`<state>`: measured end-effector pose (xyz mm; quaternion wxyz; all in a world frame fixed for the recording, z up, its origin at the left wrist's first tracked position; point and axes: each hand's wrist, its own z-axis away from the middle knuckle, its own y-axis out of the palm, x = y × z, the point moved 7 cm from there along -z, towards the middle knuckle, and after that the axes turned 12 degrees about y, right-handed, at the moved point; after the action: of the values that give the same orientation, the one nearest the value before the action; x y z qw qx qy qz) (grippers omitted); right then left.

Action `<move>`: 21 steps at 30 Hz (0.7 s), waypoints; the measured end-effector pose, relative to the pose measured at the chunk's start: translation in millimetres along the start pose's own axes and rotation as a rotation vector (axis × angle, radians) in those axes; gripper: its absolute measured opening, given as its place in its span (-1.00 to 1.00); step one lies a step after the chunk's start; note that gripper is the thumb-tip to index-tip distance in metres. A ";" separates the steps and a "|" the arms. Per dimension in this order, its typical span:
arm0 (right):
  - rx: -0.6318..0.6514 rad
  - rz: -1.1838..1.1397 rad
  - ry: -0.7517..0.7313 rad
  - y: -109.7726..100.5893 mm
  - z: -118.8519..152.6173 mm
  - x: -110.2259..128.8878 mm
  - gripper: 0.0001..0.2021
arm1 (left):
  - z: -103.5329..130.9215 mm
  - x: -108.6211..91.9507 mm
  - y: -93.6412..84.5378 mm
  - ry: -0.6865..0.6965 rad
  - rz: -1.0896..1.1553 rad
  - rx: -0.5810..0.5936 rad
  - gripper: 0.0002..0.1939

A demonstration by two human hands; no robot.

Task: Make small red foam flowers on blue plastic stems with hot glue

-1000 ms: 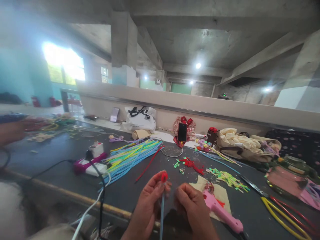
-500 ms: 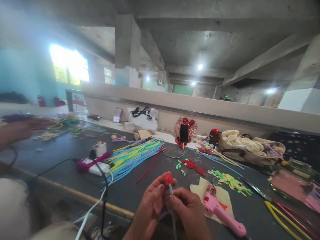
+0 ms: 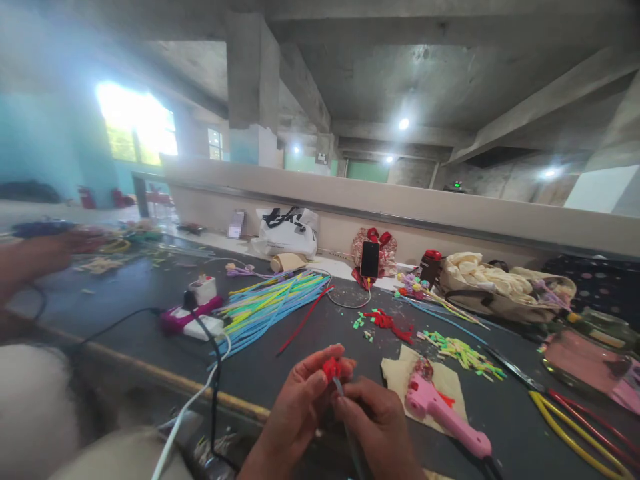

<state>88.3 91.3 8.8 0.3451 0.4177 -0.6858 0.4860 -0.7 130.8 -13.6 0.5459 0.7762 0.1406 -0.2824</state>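
Note:
Just over the table's front edge, my left hand (image 3: 295,410) pinches a small red flower-like piece (image 3: 331,368) between thumb and fingers. My right hand (image 3: 377,417) is closed on a pale blue-grey stem (image 3: 355,455), whose upper end meets the red piece; whether the two are joined I cannot tell. A pink glue gun (image 3: 443,413) lies on a beige cloth (image 3: 397,370) to the right of my hands. Beyond them are red scraps (image 3: 387,321) and a pile of short yellow-green cut pieces (image 3: 465,350).
A bundle of coloured pipe cleaners (image 3: 277,313) lies at centre left, with a single red one (image 3: 303,325) beside it. Cables run from a purple-and-white power strip (image 3: 193,323). Scissors (image 3: 515,370) and a glass jar (image 3: 585,360) are at right. Another person's arm (image 3: 35,263) reaches in from the left.
The red piece has shifted slightly down and left in my fingers, and the stem leans more. The whole view has shifted a little; both hands keep their grip.

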 end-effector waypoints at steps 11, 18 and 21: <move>0.042 -0.104 0.021 0.9 3.3 -2.1 -0.78 | 3.9 -4.1 13.0 0.051 -0.093 0.062 -0.64; 0.014 -0.227 0.061 -3.6 3.2 0.8 -0.76 | 4.3 -12.8 22.3 0.145 -0.413 0.146 -0.79; 0.005 -0.172 0.053 -3.5 4.0 -3.5 -0.73 | 4.0 -16.8 25.7 0.197 -0.520 0.198 -0.81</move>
<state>92.7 87.7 5.9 0.4025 0.4629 -0.6368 0.4671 -1.8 119.2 15.0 0.3603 0.7873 0.3591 -0.3483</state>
